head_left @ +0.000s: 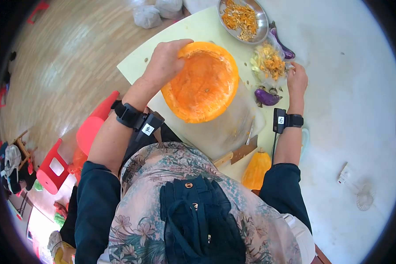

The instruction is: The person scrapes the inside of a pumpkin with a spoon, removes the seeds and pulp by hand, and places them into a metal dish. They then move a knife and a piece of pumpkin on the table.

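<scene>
A hollowed pumpkin half [201, 83], cut side up, is over the cutting board [220, 136]. My left hand [168, 61] grips its upper left rim, thumb and fingers on either side of the wall. At the right, my right hand [297, 78] has its fingers closed at the edge of a clear plastic bag [268, 61] that holds orange pulp and pale peelings. Just below the bag lies a purple eggplant piece [267, 97], and another eggplant [284, 44] is above my right hand. A knife [250, 132] rests at the board's right side.
A metal bowl [243, 21] of pulp and seeds stands at the table's far end. An orange pumpkin piece [256, 170] is near my right forearm. Red stools [55, 169] and plastic bags [147, 16] are on the floor at left. A white wall bounds the right.
</scene>
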Demonstrator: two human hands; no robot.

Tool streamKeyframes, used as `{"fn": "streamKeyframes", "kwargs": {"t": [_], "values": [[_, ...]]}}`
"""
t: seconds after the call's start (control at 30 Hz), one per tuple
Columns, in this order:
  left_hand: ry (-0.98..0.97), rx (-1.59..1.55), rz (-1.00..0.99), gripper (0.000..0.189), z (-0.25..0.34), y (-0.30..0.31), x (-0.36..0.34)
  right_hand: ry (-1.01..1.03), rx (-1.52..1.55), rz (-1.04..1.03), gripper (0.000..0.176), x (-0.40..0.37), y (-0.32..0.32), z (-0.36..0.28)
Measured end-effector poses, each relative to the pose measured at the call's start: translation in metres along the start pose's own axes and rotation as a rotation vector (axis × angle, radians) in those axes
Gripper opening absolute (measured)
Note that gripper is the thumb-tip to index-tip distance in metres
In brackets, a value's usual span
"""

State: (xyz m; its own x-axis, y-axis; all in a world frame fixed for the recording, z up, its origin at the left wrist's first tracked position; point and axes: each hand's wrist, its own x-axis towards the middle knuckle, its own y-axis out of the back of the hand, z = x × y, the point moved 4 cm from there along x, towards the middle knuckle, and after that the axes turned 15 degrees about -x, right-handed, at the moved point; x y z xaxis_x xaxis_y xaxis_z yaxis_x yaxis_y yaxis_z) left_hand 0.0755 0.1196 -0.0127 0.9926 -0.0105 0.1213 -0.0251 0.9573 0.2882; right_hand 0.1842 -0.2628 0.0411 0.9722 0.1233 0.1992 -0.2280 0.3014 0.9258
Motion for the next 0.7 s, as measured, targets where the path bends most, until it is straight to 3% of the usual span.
{"fn": "streamKeyframes", "kwargs": {"t": [0.03, 0.1, 0.17, 0.23, 0.3, 0.37, 0.4, 0.47, 0.6, 0.7], "values": [[-0.012, 0.007, -0.005, 0.042, 0.001, -0.001, 0.0, 0.004, -0.003, 0.0, 0.025, -0.003, 0.014, -0.009], [0.001, -0.014, 0.001, 0.042, 0.002, 0.0, 0.001, -0.084, 0.321, 0.03, 0.018, -0.008, 0.046, -0.031], [0.017, -0.032, 0.0, 0.041, 0.003, 0.001, 0.0, 0.026, 0.74, 0.0, 0.013, -0.022, 0.079, -0.069], [0.038, -0.008, -0.036, 0.041, 0.005, 0.0, 0.004, 0.331, 0.726, -0.204, 0.01, -0.041, 0.112, -0.126], [0.01, 0.02, -0.034, 0.041, 0.005, -0.001, 0.004, 0.689, 0.734, -0.362, 0.01, -0.063, 0.106, -0.176], [-0.016, 0.048, -0.023, 0.041, 0.004, -0.002, 0.003, 0.948, 0.547, -0.352, 0.011, -0.083, 0.073, -0.213], [-0.009, 0.021, -0.006, 0.041, 0.003, -0.003, 0.002, 0.951, 0.546, -0.349, 0.011, -0.088, 0.056, -0.22], [-0.002, -0.002, 0.017, 0.041, 0.002, -0.002, 0.003, 1.029, 0.188, -0.47, 0.016, -0.1, 0.016, -0.232], [0.011, 0.024, 0.012, 0.042, 0.004, -0.001, 0.003, 0.958, 0.219, -0.565, 0.016, -0.106, 0.003, -0.235], [0.024, 0.056, 0.001, 0.042, 0.005, -0.002, 0.005, 1.057, 0.161, -0.693, 0.018, -0.109, 0.012, -0.234]]}}
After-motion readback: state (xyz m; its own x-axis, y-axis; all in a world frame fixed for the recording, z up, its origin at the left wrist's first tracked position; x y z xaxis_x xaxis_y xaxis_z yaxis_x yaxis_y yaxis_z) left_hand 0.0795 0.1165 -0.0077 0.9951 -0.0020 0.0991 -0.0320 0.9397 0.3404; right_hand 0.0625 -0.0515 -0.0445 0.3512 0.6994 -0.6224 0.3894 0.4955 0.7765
